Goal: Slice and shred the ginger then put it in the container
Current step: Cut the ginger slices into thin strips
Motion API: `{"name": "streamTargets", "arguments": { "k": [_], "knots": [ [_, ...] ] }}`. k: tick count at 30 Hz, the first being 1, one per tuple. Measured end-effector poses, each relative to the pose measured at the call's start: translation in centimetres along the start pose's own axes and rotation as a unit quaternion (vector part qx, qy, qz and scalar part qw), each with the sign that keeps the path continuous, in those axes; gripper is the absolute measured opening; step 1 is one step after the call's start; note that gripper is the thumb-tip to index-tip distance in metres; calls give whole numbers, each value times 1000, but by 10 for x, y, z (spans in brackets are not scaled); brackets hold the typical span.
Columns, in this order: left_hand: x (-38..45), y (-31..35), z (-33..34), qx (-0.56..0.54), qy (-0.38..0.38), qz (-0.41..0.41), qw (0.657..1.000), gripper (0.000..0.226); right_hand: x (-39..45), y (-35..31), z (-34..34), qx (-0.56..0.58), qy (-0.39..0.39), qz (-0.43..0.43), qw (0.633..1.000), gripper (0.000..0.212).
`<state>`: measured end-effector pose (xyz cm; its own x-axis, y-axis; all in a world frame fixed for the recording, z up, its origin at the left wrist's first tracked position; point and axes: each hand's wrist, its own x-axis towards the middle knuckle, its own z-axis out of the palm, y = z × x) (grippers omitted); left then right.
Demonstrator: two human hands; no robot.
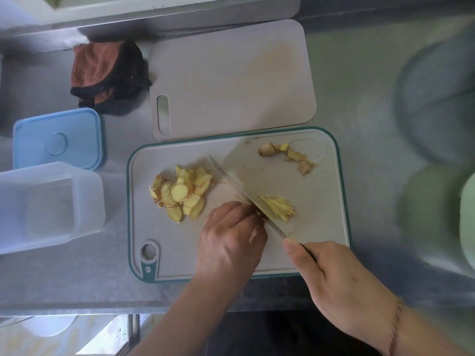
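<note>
On the green-rimmed cutting board (331,201), head view: right hand (334,281) grips knife (241,191) by the handle, blade angled across the board, tip pointing up-left. Left hand (231,240) curled, fingertips pressed against the blade's left side, pinning ginger that's mostly hidden under them. Ginger shreds (279,208) lie just right of the blade. Pile of ginger slices (182,192) sits left of the knife, ginger peel scraps (288,156) at the board's top right. Clear container (48,204) stands open left of the board, its blue lid (57,138) beside it. Second plain cutting board (231,80) and a folded cloth (108,75) lie behind
</note>
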<state>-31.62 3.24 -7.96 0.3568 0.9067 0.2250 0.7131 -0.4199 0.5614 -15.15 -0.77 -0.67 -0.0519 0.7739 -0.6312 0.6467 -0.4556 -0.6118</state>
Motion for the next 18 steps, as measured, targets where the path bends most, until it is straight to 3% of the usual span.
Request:
{"name": "streamTargets", "arguments": {
  "k": [18],
  "knots": [
    [-8,-2,6,42,19,27,999,2,-5,-2,-5,13,-8,8,1000,57]
  ]
}}
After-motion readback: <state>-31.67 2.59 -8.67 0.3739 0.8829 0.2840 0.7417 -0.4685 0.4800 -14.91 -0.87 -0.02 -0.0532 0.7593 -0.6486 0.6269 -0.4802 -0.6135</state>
